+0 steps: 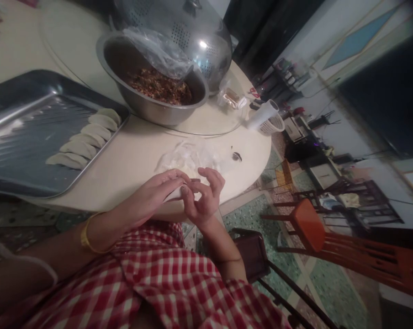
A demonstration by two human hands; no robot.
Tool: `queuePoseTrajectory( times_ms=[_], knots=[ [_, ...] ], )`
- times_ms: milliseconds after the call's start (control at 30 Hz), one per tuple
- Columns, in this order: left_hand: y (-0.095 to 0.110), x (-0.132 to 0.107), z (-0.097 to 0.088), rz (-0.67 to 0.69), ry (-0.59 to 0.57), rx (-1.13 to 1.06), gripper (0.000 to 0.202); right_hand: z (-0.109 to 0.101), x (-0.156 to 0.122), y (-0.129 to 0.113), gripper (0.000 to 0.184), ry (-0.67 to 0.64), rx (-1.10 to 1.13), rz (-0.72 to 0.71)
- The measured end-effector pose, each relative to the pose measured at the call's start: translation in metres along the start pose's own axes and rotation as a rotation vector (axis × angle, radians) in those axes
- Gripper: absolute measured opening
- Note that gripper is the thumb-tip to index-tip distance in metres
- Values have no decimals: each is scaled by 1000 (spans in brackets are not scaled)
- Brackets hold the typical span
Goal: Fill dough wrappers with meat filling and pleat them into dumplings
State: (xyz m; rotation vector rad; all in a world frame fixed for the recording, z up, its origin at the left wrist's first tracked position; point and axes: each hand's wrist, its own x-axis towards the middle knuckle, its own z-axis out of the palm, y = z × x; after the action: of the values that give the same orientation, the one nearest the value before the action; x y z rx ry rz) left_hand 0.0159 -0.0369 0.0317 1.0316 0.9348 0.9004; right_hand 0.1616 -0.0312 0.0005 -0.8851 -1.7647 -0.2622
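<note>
Just past the table's near edge, a pale dumpling is cupped in my left hand, largely hidden by its fingers. My right hand meets it from the right, thumb and index finger pinching at its edge while the other fingers stick out. Beyond the hands lies a crumpled clear plastic bag with something pale in or under it. To the left, several folded dumplings overlap in a row along the right side of a metal tray.
A steel bowl of minced filling, partly draped with plastic film, stands on the glass turntable. Behind it is a perforated metal dome. A white basket sits near the table's right edge; an orange chair stands beyond.
</note>
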Motion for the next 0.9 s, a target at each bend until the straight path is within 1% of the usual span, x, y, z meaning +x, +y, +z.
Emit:
queuePoseTrajectory(
  times_ms=[100,167,333,433,533,700,767,900],
  knots=[
    [-4,1,-2,91,31,118,27,0,1,0,10,-9,-1,14],
    [-7,1,-4,130,30,161,34,-1,1,0,13,-11,0,24],
    [-11,-2,-7,161,-39,215,54,-3,0,2,29,-77,-2,54],
    [-13,-3,-9,167,-45,255,59,-4,-1,4,29,-151,84,73],
    [-16,-3,-10,193,-60,272,59,-4,-2,6,22,-176,184,94],
    [-23,-5,-13,174,-122,156,55,0,-3,4,14,-61,273,105],
    [-23,-7,-16,189,-104,141,49,3,-5,2,14,-23,315,142],
    [-16,-10,-22,190,-12,228,36,10,-7,-5,13,11,395,250]
  ],
)
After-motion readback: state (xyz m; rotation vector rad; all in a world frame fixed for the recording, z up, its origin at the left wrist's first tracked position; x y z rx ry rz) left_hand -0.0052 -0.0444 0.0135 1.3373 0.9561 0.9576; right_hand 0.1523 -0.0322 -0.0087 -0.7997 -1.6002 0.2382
